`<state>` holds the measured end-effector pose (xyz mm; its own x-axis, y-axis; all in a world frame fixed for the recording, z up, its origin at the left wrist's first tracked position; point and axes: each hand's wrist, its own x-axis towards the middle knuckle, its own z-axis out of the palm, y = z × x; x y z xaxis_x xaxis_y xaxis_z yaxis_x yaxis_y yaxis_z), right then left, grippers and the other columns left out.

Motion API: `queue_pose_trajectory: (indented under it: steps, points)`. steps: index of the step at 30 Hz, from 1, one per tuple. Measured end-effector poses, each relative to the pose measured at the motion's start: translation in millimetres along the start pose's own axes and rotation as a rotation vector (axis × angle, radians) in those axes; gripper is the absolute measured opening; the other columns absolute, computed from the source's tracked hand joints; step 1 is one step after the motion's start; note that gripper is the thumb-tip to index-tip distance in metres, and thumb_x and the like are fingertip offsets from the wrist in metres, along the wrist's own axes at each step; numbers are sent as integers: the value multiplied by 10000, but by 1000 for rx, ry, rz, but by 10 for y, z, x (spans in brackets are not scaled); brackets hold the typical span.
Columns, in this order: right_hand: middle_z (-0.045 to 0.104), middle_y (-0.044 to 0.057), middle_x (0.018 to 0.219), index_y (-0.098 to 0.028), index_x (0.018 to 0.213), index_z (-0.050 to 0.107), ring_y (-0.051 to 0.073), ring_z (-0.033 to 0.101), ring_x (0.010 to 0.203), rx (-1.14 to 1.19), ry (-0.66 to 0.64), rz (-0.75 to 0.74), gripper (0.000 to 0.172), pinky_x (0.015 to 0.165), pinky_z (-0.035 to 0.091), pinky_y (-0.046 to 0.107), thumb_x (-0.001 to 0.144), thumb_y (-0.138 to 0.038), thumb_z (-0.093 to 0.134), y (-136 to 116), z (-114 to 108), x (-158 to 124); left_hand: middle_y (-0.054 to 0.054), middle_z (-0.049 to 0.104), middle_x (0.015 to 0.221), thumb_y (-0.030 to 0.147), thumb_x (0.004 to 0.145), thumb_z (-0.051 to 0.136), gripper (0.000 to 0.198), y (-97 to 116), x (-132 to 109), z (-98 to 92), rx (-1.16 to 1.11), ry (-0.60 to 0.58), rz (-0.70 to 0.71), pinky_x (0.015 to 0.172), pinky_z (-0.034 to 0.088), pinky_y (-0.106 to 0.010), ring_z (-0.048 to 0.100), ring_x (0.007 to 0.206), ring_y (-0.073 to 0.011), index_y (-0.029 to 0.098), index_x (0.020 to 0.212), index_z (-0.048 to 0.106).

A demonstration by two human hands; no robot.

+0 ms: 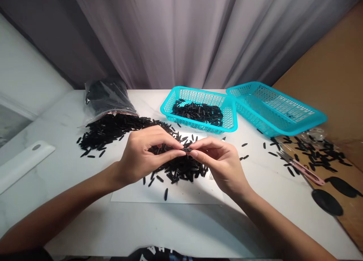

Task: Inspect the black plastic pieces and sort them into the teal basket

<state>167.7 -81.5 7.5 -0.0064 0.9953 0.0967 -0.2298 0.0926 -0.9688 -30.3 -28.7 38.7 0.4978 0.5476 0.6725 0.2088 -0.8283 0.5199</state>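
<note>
Between the fingertips of my left hand (150, 149) and my right hand (219, 159) is a small, narrow black piece (186, 150), pinched from both ends. What the piece is made of I cannot tell. Below both hands, a heap of similar black pieces (187, 170) covers part of a white sheet (136, 196). One stray piece (166, 194) lies nearer to me on that sheet. Behind my hands stands a turquoise plastic basket (171, 119) holding many of the same black pieces.
A clear plastic bag (106, 94) of black pieces spills a larger pile (110, 130) at the back left. An overlapping second turquoise basket (283, 130) stands at right. Pink-handled scissors (307, 172), scattered pieces and black oval objects (327, 201) lie right; a white flat object (25, 162) lies left.
</note>
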Motion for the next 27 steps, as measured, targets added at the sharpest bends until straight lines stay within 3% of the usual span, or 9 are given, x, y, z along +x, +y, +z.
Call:
queue_pose_trajectory:
  steps: [16,27]
  points:
    - [734,1,762,-240,798,782,123,637,681,-13,8,-36,49,622,509,237,781,-250,827,2,13,-47,-3,752,736,198,765,841,110,25,3,29,8,43,-25,610,531,-242,665,663,-119,190,804,738]
    - [717,16,735,-234,796,776,137,626,623,12,-4,2,86,537,504,255,768,-283,841,-47,75,-137,19,761,741,220,813,805,77,127,-29,6,71,95,86,659,567,-278,689,662,-132,228,829,730]
